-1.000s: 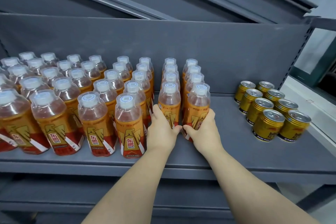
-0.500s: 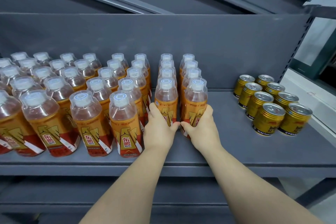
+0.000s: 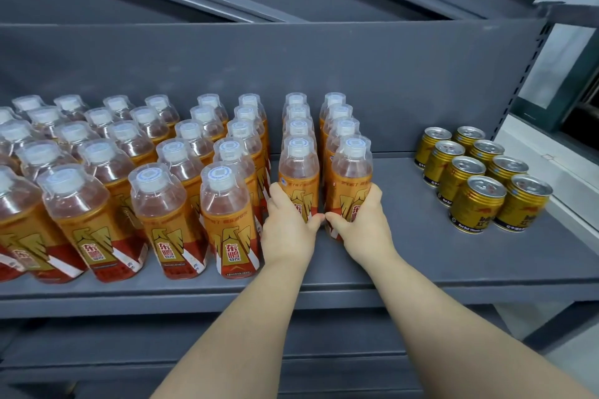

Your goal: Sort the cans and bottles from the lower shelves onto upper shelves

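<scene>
Several rows of orange drink bottles with clear caps stand on the grey shelf [image 3: 421,256]. My left hand [image 3: 287,230] grips the front bottle [image 3: 298,172] of one row. Beside it, my right hand [image 3: 364,227] grips the front bottle [image 3: 351,175] of the neighbouring row on the right. Both bottles stand upright on the shelf, and my thumbs nearly touch between them. A group of gold cans [image 3: 479,172] stands to the right, apart from my hands.
More bottles [image 3: 97,178] crowd the shelf's left half. The shelf's back panel [image 3: 356,74] rises behind the rows. A lower shelf [image 3: 129,350] lies below the front edge. Bare shelf surface shows between the bottles and the cans.
Both hands have stayed on the two front bottles. The bottles and hands have shifted slightly back along their rows, and the camera has tilted a little.
</scene>
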